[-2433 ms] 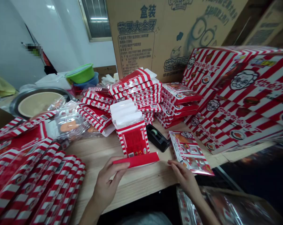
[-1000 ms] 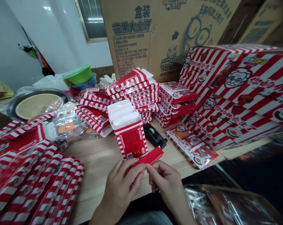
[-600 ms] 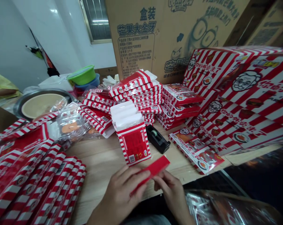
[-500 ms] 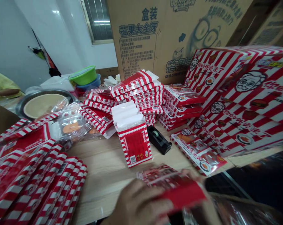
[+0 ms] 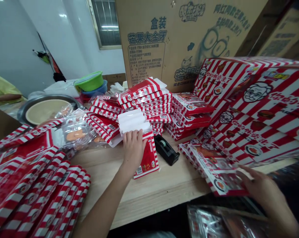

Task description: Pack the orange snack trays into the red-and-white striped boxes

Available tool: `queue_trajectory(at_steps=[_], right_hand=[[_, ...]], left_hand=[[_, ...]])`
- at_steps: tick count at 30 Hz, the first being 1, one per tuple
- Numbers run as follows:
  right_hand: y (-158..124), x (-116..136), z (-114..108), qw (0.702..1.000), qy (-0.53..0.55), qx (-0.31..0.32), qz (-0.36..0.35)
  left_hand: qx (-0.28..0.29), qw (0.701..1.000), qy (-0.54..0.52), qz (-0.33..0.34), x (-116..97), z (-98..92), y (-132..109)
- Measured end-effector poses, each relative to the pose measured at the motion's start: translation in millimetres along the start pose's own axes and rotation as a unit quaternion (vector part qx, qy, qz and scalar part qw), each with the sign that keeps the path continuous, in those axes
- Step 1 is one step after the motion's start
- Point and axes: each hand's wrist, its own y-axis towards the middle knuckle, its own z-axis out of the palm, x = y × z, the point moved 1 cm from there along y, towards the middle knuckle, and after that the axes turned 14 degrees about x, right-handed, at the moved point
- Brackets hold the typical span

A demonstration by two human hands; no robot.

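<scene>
Around: a black tape dispenser (image 5: 165, 153) sits just beside the upright striped carton (image 5: 149, 162) on the tabletop (image 5: 149, 201).
Left: your left hand (image 5: 133, 152) lies on that carton, fingers flat; grip unclear.
Right: your right hand (image 5: 261, 188), fingers open, touches a flat striped carton (image 5: 221, 175).

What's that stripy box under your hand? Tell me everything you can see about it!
This box looks like printed card and stands upright on a pale wooden table. Its front is a red panel edged with red-and-white stripes, and a small barcode sits near the bottom corner. White flaps stand open at the top. The left hand rests on the front, hiding much of the upper part.
</scene>
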Motion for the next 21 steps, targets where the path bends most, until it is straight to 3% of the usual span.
queue_trajectory(at_steps=[2,4,7,9,11,13,16,17,19,21], right_hand=[[-0.5,29.4,17.6,0.997,-0.029,-0.042,-0.065],[-14.2,72.5,42.8,0.987,0.046,-0.026,-0.149],[-47.7,136.0,89.3,0.962,0.148,0.091,-0.210],[-72.4,159.6,120.6,0.957,0.151,0.145,-0.199],[-96.1,163.1,148.1,0.965,0.117,0.156,-0.176],[-115.9,151.5,168.6,0.976,0.068,0.164,-0.126],[-132.3,126.6,179.7,0.979,0.065,0.190,-0.046],[-133.7,120.4,177.9,0.974,0.092,0.203,-0.031],[-132.5,114.8,167.9,0.954,0.179,0.240,-0.018],[-129.7,118.5,152.5,0.922,0.275,0.273,-0.017]], left_hand=[[0.010,1.000,0.007,0.006,-1.4,2.9,-4.9],[0.017,0.999,0.003,0.028,-9.0,3.3,-19.2],[0.036,0.997,-0.038,0.062,-19.4,4.8,-47.6],[0.045,0.994,-0.082,0.052,-19.0,9.5,-66.4],[0.069,0.991,-0.111,0.010,-13.1,18.5,-84.0],[0.133,0.980,-0.130,-0.068,-6.4,31.3,-101.2],[0.275,0.914,-0.222,-0.198,-8.1,52.4,-127.4],[0.300,0.889,-0.269,-0.220,-13.3,57.3,-135.2],[0.282,0.867,-0.350,-0.215,-28.0,60.7,-146.7],[0.194,0.893,-0.367,-0.174,-41.7,54.0,-151.1]])
